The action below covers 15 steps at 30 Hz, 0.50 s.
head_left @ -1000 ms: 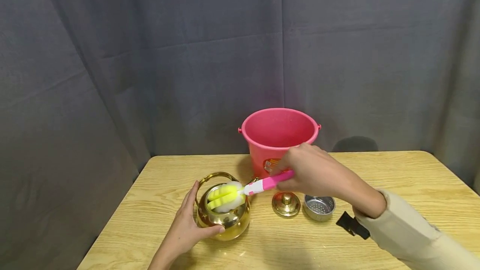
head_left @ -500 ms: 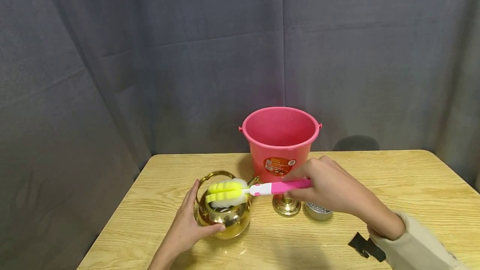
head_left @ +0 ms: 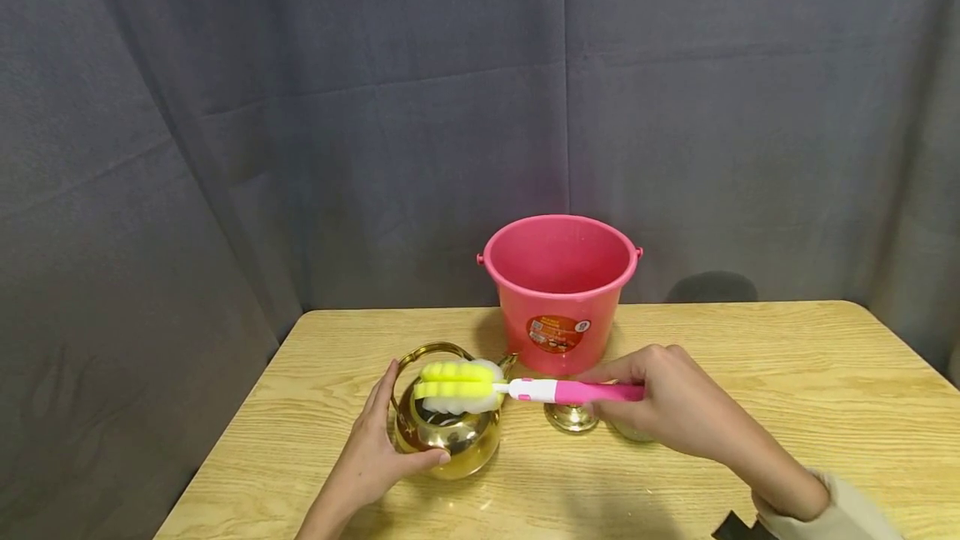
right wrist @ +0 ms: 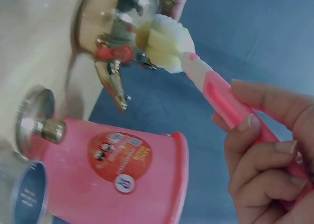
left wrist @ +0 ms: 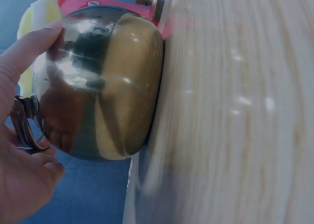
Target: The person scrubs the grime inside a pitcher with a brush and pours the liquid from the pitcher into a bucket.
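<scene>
A shiny gold teapot [head_left: 453, 450] stands uncovered on the table, its arched handle up and its spout to the back right. My left hand [head_left: 369, 455] holds its left side, thumb on the front and fingers by the handle's base. In my right hand [head_left: 670, 400] is a sponge bottle brush [head_left: 457, 390], gripped by its pink handle. Its yellow and white head overlaps the teapot's opening in the head view, with the handle nearly level. The right wrist view shows the head right at the pot's top, fingers curled round the handle [right wrist: 230, 106].
A pink bucket [head_left: 557, 319] with a red label stands behind, right of the teapot. The gold lid [head_left: 570, 418] lies in front of it, partly covered by the brush and hand. A metal strainer cup [right wrist: 32, 192] sits beside the lid. Grey curtains hang behind the wooden table [head_left: 810, 407].
My right hand has moved right and toward me, bringing the brush from a slant to nearly level; its head shifted slightly right. The left hand and teapot stay in place.
</scene>
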Motion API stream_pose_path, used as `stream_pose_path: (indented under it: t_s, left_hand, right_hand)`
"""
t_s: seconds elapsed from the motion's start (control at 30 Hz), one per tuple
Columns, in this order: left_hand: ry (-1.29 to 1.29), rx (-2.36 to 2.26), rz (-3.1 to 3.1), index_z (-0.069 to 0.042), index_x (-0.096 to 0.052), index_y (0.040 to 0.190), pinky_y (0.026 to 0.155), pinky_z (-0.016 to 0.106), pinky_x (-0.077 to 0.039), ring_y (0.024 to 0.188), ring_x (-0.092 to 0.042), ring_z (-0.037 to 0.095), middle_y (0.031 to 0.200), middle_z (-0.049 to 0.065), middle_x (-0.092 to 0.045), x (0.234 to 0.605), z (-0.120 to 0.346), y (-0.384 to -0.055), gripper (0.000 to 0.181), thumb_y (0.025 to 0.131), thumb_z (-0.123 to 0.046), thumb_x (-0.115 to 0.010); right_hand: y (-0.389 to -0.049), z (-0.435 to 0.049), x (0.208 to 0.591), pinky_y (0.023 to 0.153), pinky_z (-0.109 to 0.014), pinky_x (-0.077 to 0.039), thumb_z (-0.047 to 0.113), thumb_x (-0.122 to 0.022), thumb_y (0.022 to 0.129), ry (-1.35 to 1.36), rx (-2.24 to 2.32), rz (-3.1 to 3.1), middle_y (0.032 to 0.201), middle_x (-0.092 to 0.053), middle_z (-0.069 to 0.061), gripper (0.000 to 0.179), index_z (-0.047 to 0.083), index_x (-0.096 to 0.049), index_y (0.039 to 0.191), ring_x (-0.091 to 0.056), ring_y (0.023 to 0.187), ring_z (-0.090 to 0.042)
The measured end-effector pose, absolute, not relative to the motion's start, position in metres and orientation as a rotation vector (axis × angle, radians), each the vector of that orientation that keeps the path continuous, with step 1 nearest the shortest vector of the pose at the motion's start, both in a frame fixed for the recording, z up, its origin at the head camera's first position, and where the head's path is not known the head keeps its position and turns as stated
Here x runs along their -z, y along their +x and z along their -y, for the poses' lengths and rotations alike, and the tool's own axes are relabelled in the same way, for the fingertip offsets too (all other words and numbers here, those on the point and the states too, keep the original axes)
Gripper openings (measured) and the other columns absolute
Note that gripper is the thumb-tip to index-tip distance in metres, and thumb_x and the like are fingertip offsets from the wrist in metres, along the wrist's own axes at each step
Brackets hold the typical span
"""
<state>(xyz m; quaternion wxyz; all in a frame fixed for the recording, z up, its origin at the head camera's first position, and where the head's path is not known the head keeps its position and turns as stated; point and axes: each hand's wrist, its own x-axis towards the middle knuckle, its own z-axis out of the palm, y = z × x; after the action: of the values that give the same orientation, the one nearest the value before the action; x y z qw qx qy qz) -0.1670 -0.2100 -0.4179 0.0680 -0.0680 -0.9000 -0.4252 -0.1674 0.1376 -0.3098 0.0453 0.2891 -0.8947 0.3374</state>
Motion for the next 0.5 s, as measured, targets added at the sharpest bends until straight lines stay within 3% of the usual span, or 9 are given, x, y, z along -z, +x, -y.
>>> stream_pose_path:
  t_s: [0.13, 0.27, 0.5]
  left_hand:
    - [-0.201, 1.281, 2.713, -0.027, -0.008, 0.157, 0.104, 0.067, -0.023, 0.14, -0.019, 0.044, 0.158, 0.017, -0.015, 0.418, 0.21, -0.167, 0.128, 0.061, -0.051, -0.089]
    - [-0.207, 1.277, 2.712, -0.026, -0.008, 0.157, 0.103, 0.067, -0.024, 0.139, -0.019, 0.045, 0.158, 0.018, -0.015, 0.419, 0.21, -0.167, 0.128, 0.061, -0.051, -0.089]
    - [-0.216, 1.258, 2.705, -0.024, -0.009, 0.157, 0.103, 0.067, -0.025, 0.139, -0.02, 0.045, 0.157, 0.018, -0.017, 0.418, 0.21, -0.168, 0.128, 0.061, -0.051, -0.089]
  right_hand:
    - [-0.162, -0.141, 0.322, 0.041, -0.02, -0.033, 0.02, -0.077, 0.083, 0.832, -1.198, 2.746, 0.064, -0.059, 0.016, 0.024, 0.022, -0.076, 0.107, -0.039, 0.046, -0.002]
    - [-0.155, -0.142, 0.334, 0.048, -0.023, -0.041, 0.019, -0.077, 0.084, 0.792, -1.278, 2.729, 0.075, -0.063, 0.012, 0.026, 0.017, -0.074, 0.109, -0.049, 0.057, -0.006]
    - [-0.142, -0.141, 0.35, 0.047, -0.024, -0.039, 0.018, -0.076, 0.085, 0.811, -1.343, 2.643, 0.066, -0.056, 0.011, 0.032, 0.021, -0.063, 0.114, -0.046, 0.051, -0.005]
